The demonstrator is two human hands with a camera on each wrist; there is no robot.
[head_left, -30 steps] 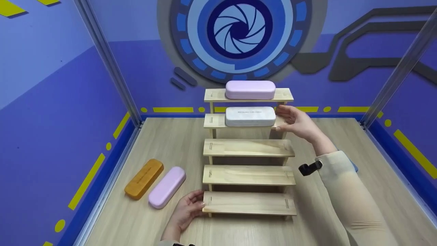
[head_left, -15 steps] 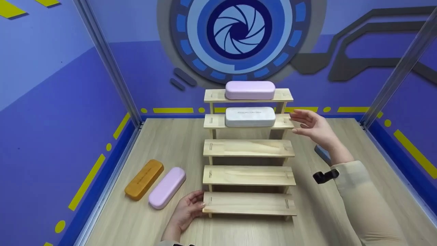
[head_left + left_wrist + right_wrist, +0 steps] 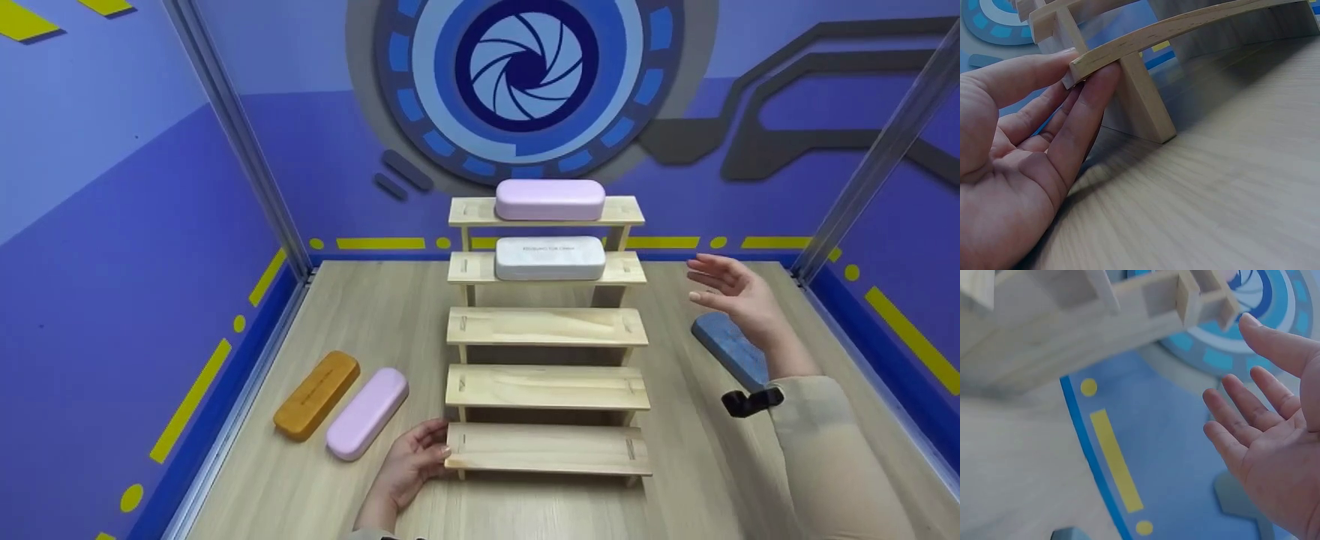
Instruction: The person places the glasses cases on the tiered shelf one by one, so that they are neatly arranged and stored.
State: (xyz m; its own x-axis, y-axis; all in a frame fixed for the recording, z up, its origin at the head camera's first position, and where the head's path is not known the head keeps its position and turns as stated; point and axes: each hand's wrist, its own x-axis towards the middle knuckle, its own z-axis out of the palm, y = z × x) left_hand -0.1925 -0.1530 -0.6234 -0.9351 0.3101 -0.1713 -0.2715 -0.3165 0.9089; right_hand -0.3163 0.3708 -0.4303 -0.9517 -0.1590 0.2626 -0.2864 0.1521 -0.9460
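A five-step wooden rack [image 3: 546, 387] stands in the middle. Its top step bears a pink case [image 3: 550, 200], and the step below bears a white case [image 3: 550, 259]. My left hand [image 3: 405, 469] pinches the left end of the lowest step; in the left wrist view the thumb of that hand [image 3: 1027, 135] lies on the board [image 3: 1168, 31] and the fingers are beneath it. To the right of the rack, my right hand [image 3: 746, 304] hangs with relaxed fingers and holds nothing, partly over a blue case [image 3: 724, 345]. The right wrist view shows this hand [image 3: 1275, 433] apart from the rack [image 3: 1084, 337].
An orange case [image 3: 316, 395] and a second pink case [image 3: 367, 413] lie side by side on the table [image 3: 360, 300], left of the rack. Blue-purple panels [image 3: 300, 165] with metal corner posts enclose the back and both sides.
My right hand has moved off the right end of the second step, rightward and toward me, uncovering much of the blue case. My left hand keeps its place.
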